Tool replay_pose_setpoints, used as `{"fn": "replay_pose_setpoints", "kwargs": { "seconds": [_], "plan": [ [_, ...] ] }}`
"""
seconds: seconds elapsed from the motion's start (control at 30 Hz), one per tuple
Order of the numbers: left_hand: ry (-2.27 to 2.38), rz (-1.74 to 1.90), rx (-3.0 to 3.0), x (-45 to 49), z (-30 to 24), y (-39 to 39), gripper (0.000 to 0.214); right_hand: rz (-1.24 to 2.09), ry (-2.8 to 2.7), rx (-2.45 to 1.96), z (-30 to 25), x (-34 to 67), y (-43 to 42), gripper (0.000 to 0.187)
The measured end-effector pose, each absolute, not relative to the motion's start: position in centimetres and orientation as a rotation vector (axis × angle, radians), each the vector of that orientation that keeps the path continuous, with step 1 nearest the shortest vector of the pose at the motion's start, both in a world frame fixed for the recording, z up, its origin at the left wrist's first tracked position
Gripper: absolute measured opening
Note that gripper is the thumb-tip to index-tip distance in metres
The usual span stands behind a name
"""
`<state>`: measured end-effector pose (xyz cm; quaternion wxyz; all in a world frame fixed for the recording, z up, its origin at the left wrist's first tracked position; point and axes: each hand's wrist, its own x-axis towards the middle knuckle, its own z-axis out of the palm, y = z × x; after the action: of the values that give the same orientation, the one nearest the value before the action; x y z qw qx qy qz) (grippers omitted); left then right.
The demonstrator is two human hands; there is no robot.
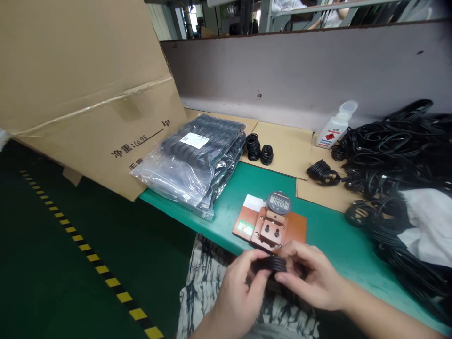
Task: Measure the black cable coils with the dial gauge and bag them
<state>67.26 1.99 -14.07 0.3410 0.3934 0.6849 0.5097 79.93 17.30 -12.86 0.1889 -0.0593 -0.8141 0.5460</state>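
Note:
A small coil of black cable (274, 263) is held between both hands in front of the table's near edge. My left hand (243, 287) grips its left side with thumb and fingers, while my right hand (310, 273) pinches the right side. Fingers cover part of the coil, so its ends are hidden. Just beyond the hands lies a copper-coloured gauge fixture (271, 231) on a brown plate. Its round digital dial (278, 202) appears to read 0.000.
Clear bags of coiled cables (201, 150) lie beside a large cardboard box (116, 136) at left. Small black coils (253, 147) stand on cardboard sheets behind. A white bottle (333, 129) and a heap of black cables (399, 155) with white cloth (429, 221) occupy the right.

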Motion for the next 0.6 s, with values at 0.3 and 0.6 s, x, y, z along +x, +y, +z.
{"fn": "replay_pose_setpoints", "kwargs": {
  "seconds": [0.3, 0.6],
  "plan": [
    [1.225, 1.362, 0.526, 67.3, -12.5, 2.4, 0.029, 1.749, -2.199, -0.263, -12.5, 80.0, 17.4, 0.014],
    [1.384, 1.310, 0.552, 68.2, -12.4, 2.4, 0.021, 1.994, -2.062, -0.344, -12.8, 80.2, 17.6, 0.024]
  ]
}}
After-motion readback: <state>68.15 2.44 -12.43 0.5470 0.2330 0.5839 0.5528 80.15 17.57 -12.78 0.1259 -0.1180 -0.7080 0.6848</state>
